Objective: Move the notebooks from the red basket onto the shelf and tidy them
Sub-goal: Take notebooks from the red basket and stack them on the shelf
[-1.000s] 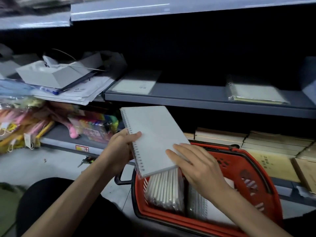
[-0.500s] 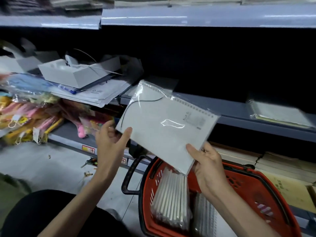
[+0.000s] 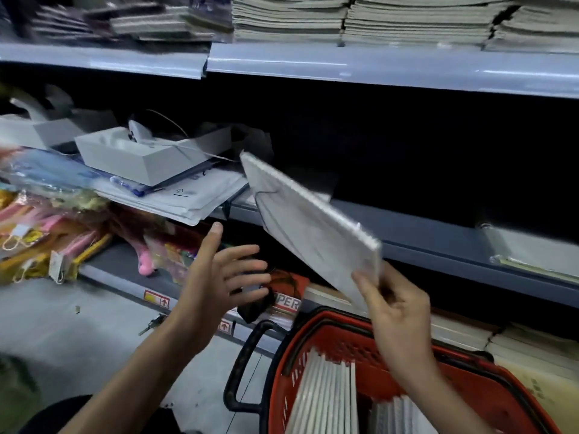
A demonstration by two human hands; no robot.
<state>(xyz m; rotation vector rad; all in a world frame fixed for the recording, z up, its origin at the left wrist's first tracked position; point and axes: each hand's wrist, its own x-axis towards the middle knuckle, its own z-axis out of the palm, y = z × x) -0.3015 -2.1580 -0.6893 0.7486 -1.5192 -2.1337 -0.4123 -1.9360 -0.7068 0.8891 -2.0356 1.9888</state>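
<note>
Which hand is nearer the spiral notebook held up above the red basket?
Right. The right hand pinches the spiral notebook at its lower corner. The left hand is open, down and to the left of it, not touching.

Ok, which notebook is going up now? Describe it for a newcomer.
Start at the red basket, bottom right. Just above it the right hand pinches a corner of a white spiral notebook, tilted toward the grey shelf. It alone is lifted; the other notebooks stand packed in the basket.
</note>
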